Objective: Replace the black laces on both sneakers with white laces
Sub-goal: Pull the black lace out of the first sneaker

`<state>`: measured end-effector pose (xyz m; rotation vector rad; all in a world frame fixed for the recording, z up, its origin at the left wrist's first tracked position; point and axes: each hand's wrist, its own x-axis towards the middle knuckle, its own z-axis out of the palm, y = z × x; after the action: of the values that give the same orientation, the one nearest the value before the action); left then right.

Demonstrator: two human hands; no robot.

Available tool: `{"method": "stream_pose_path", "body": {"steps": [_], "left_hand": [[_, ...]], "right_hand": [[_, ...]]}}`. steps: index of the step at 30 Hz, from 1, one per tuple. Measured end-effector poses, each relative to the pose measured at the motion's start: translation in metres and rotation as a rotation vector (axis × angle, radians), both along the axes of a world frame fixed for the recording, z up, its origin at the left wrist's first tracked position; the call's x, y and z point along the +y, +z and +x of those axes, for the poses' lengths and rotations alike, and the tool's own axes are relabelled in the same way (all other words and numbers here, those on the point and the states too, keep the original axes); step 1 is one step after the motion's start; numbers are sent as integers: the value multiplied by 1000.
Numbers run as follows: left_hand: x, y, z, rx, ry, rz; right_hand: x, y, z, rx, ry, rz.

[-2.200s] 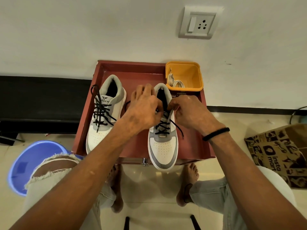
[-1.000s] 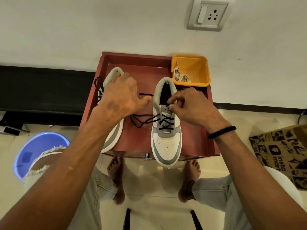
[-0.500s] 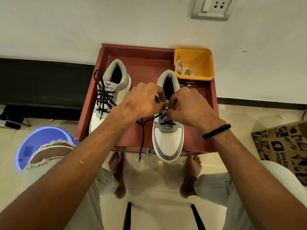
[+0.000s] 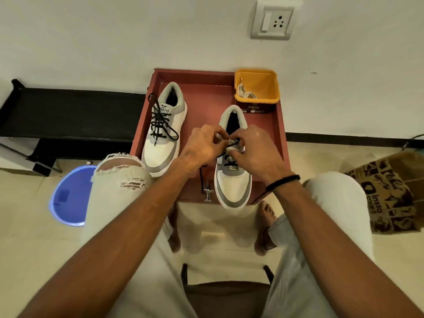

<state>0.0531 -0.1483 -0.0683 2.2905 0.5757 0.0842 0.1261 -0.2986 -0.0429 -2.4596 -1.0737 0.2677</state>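
Two white and grey sneakers stand in a red tray (image 4: 278,125). The left sneaker (image 4: 164,143) is fully laced with a black lace. Over the tongue of the right sneaker (image 4: 232,187), my left hand (image 4: 203,146) and my right hand (image 4: 252,150) meet, each pinching its black lace (image 4: 229,160). Only the lower eyelets still carry that lace. A loose end (image 4: 202,180) hangs down by the tray's front edge. White laces (image 4: 246,94) lie coiled in an orange tub (image 4: 273,88) at the tray's back right corner.
The tray sits on a small stand against a white wall with a switch socket (image 4: 273,19). A blue bucket (image 4: 68,196) is on the floor at the left, a printed paper bag (image 4: 390,193) at the right. A black bench (image 4: 68,111) runs along the left wall.
My left hand pulled a length of black lace out to the left, then came back to the right sneaker's tongue. The freed end now dangles at the tray's front. Fewer eyelets are laced.
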Motion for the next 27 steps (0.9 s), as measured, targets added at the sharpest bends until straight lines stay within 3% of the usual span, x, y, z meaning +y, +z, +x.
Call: {"method": "stream_pose_path", "body": {"steps": [7, 13, 16, 20, 22, 24, 27], "left_hand": [[-25, 1, -28, -109, 9, 5], [-17, -4, -33, -80, -101, 76], [-18, -6, -32, -104, -126, 75], [-18, -17, -39, -225, -116, 32], [-12, -25, -43, -252, -142, 21], [-6, -30, -47, -260, -174, 89], [0, -35, -49, -221, -195, 166]], "right_hand": [[6, -11, -15, -219, -85, -159], [-9, -6, -14, -215, -184, -56], [-13, 2, -21, 67, -399, 235], [-5, 12, -31, 954, -779, 865], [-4, 17, -30, 1273, -921, 1099], [-2, 20, -26, 1393, -963, 1226], [4, 23, -18, 1388, -912, 1228]]}}
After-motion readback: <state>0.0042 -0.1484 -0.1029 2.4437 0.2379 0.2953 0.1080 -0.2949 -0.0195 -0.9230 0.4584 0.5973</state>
